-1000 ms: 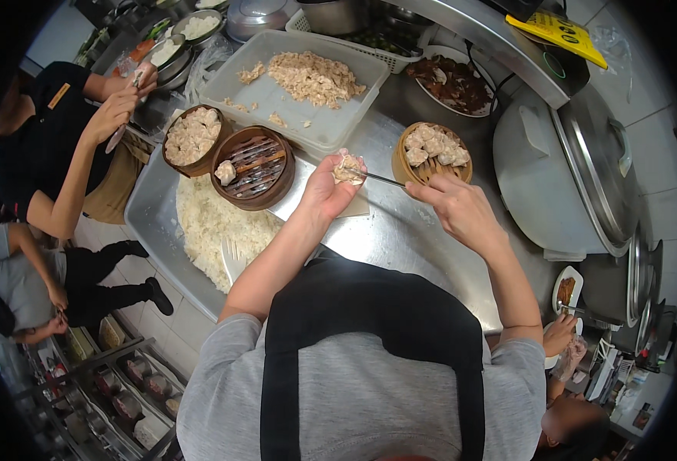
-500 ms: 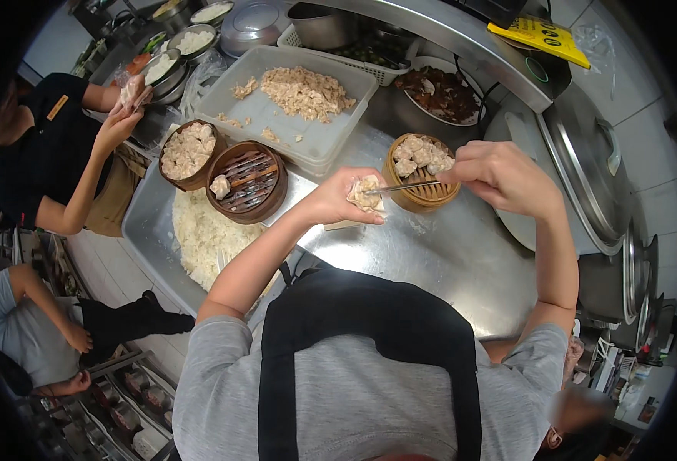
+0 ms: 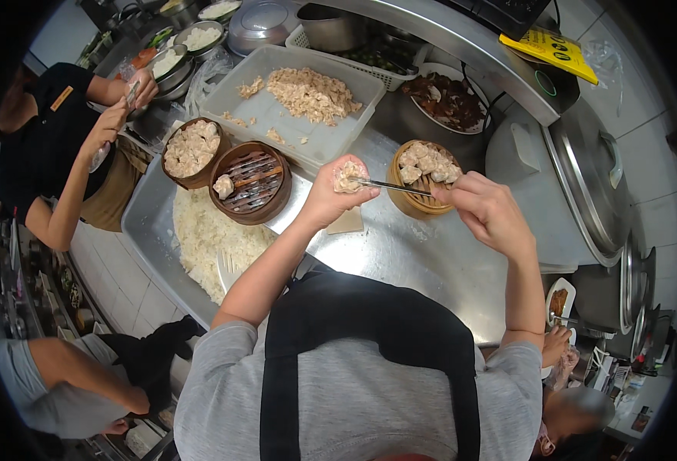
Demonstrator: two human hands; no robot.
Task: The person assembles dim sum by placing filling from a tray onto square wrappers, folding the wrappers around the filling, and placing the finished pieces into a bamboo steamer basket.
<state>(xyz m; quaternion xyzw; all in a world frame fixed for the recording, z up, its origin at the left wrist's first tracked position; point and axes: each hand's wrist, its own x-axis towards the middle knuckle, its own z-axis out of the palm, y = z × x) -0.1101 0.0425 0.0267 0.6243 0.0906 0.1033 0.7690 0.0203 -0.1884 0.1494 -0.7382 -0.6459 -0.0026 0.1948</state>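
Observation:
My left hand [image 3: 327, 201] is curled around a dumpling [image 3: 347, 177], its thin wrapper cupped about pale filling. My right hand [image 3: 495, 209] grips a slim metal spatula [image 3: 401, 187], whose tip touches the filling. Just beyond that hand stands a bamboo steamer [image 3: 405, 198] with several dumplings [image 3: 429, 161] at its far side. Square wrappers [image 3: 346, 223] lie on the steel table below my left hand. A plastic tub [image 3: 337, 144] of pale minced filling [image 3: 314, 92] stands farther back. Left of it, one steamer [image 3: 192, 178] is full of dumplings; a darker steamer [image 3: 250, 211] holds one.
A large tray [image 3: 150, 257] of white rice-like food with a white fork [image 3: 227, 270] is at the left. A bowl of dark food [image 3: 446, 100] stands at the back. Large lidded pots [image 3: 584, 177] flank the right. Co-workers stand at far left [image 3: 54, 146], lower left [image 3: 69, 384] and lower right [image 3: 577, 419].
My left hand has turned more upright and closed the wrapper further around the filling. My right hand has lowered and moved slightly left. The lower-left person has moved.

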